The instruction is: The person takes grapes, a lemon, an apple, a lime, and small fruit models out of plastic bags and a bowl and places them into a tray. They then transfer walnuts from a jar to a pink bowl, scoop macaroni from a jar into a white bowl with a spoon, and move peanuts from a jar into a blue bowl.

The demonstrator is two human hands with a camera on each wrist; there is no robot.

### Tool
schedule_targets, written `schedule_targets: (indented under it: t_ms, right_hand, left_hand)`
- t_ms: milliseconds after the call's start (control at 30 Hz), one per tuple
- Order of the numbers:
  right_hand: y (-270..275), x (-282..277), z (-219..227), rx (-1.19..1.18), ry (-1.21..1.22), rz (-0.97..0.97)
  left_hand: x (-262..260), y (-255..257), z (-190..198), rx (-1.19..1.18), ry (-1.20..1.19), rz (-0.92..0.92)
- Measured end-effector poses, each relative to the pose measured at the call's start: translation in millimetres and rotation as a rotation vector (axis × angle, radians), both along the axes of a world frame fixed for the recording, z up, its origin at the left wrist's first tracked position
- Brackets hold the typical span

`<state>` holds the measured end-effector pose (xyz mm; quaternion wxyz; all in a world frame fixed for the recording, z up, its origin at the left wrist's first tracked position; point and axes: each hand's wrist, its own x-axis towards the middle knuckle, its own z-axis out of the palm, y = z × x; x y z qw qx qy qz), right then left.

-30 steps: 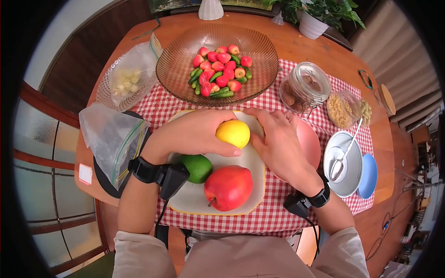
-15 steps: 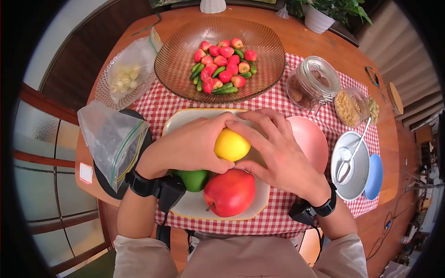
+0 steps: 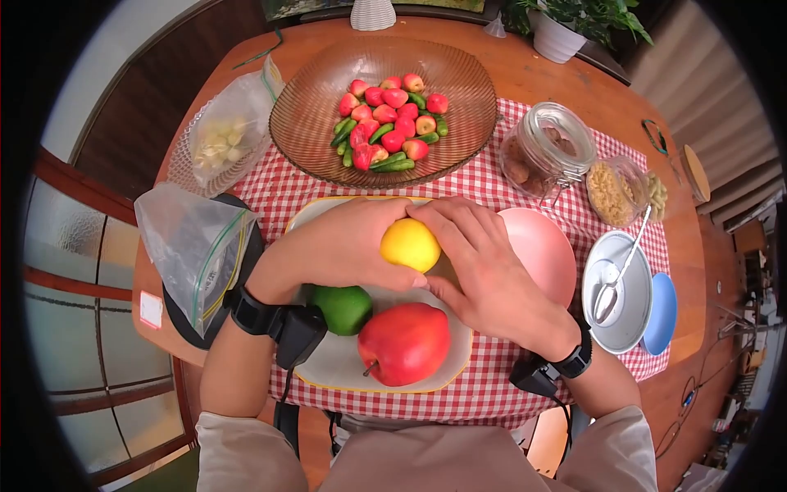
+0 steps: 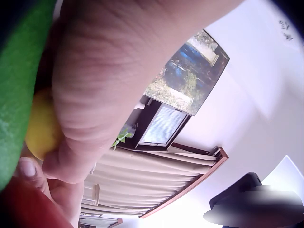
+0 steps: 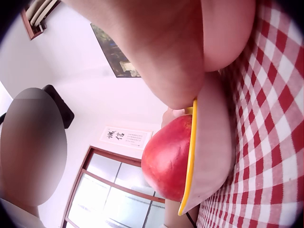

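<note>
Smooth, round yellow fruit (image 3: pixel 411 245), centre; my left hand (image 3: pixel 340 246) and right hand (image 3: pixel 496 283) grasp it; likely light, firm; best held by opposite sides.

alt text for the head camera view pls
A person's left hand and right hand cup a yellow fruit over a yellow-rimmed dish holding a green fruit and a red fruit. Beyond is a ribbed bowl of small red fruits and green vegetables.
</note>
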<state>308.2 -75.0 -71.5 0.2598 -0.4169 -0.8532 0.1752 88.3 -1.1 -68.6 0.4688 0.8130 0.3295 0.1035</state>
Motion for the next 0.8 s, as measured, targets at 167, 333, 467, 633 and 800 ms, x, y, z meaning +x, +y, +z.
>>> schedule_targets:
  t_ms: [167,333,467,633,800]
  right_hand:
    - [2,2,-1,0.0,0.016,0.001]
    - [3,4,-3,0.023,0.048,0.015]
    - [3,4,-4,0.027,0.054,0.011]
    - [5,2,-4,0.027,0.051,0.008]
    - [5,2,-5,0.019,0.046,-0.003]
  left_hand:
    - [1,2,3,-0.013,-0.007,-0.005]
    - [3,3,6,0.054,0.087,-0.02]
    - [4,6,7,0.042,0.035,-0.047]
    - [4,6,6,0.028,0.008,-0.039]
    - [5,5,10,0.012,0.008,-0.039]
